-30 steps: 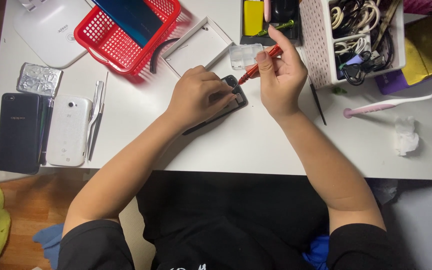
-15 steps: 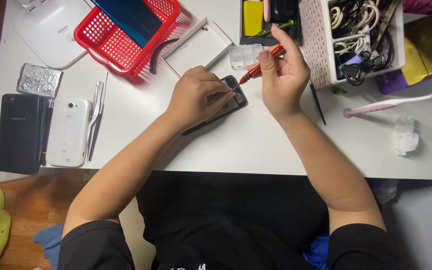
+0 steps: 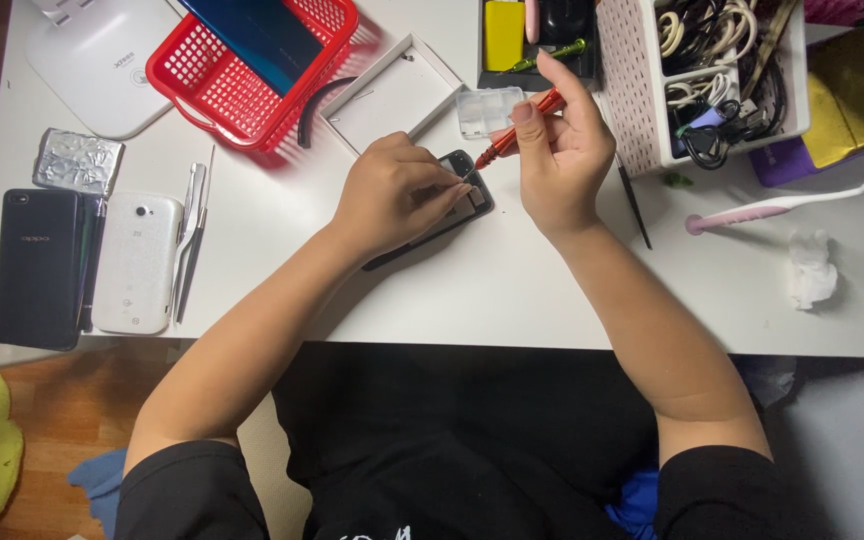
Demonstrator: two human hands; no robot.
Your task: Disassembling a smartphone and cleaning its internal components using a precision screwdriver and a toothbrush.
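A dark opened phone (image 3: 467, 200) lies on the white table (image 3: 512, 290), mostly covered by my left hand (image 3: 397, 190), which presses down on it with fingertips at its upper end. My right hand (image 3: 562, 150) grips a red screwdriver (image 3: 517, 130). Its tip points down-left at the top corner of the phone, just above my left fingertips. A small clear plastic parts box (image 3: 489, 110) sits right behind the screwdriver.
A red basket (image 3: 212, 80) holds a blue phone (image 3: 252, 30); a white tray (image 3: 392, 90) lies beside it. At left lie a black phone (image 3: 37, 265), a white phone (image 3: 139, 262), tweezers (image 3: 190, 240) and a foil pack (image 3: 77, 160). A cable bin (image 3: 702, 70) and pink toothbrush (image 3: 792, 200) are at right.
My right hand has tilted the screwdriver slightly and brought its tip closer to the phone's top corner. My left hand stays on the phone.
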